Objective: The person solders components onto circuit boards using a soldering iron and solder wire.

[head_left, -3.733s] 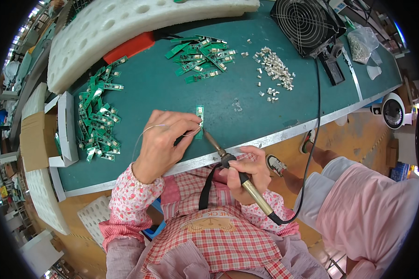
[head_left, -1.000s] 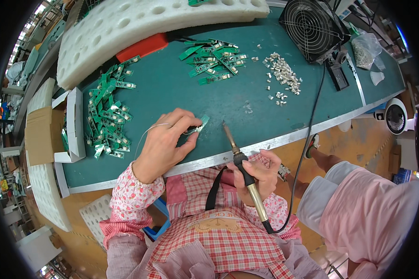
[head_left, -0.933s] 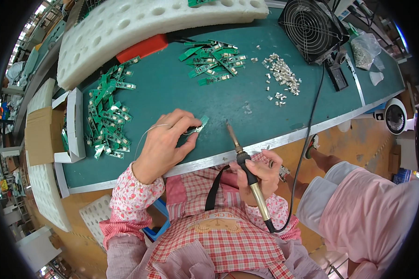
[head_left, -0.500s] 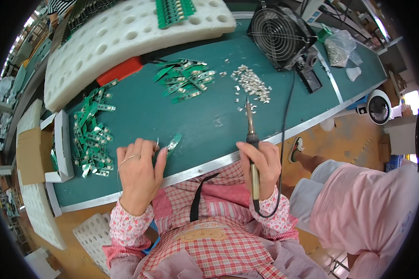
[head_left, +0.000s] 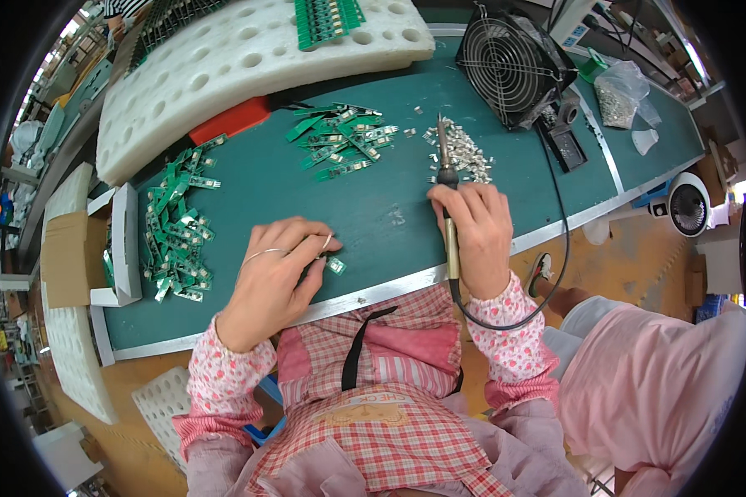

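Our left hand (head_left: 275, 277) pinches a small green circuit board (head_left: 336, 265) at frame centre; our right hand (head_left: 472, 236), clamped round the brass-handled soldering iron (head_left: 448, 207), points up-frame, away from it.

We see a matt green mat covering the tabletop (head_left: 249, 178), edged by a dull metal strip. The soldering iron (head_left: 446, 190) has a bare metal tip and a smooth dark plastic grip. The small circuit board (head_left: 336, 265) looks glossy green, and the white foam tray (head_left: 224, 66) looks soft and matt.
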Tool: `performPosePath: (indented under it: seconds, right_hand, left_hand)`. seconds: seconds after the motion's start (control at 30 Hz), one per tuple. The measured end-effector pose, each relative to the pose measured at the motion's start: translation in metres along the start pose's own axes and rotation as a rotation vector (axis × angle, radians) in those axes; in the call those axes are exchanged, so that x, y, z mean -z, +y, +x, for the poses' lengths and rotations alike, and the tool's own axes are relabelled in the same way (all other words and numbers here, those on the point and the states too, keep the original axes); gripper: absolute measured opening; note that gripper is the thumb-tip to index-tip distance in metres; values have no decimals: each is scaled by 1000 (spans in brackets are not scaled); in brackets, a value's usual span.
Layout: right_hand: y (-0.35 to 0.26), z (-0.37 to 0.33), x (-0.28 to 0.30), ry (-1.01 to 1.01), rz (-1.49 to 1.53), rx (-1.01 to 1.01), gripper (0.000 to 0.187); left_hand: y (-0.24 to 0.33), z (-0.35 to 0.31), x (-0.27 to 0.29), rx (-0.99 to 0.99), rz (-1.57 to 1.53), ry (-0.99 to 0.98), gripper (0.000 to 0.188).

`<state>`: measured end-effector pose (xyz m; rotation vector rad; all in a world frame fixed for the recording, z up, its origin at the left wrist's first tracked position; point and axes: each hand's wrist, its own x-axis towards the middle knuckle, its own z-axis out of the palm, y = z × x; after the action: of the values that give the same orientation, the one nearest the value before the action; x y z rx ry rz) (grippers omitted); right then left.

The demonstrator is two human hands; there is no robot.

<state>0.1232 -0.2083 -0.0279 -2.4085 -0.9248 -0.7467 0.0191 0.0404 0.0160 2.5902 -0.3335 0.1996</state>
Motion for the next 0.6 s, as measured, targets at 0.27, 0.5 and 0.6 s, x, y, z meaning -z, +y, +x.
performPosePath:
  seconds: [0.27, 0.5, 0.6]
  right_hand:
    - [-11, -7, -2, -88, 210, -31, 27]
    - [-20, -19, 3, -3, 223, -116, 33]
    - [-25, -17, 2, -18, 201, -119, 32]
  left_hand:
    - [-6, 6, 0, -129, 99, -198, 24]
    - [-10, 8, 2, -45, 21, -224, 23]
    - [-14, 5, 1, -26, -57, -201, 22]
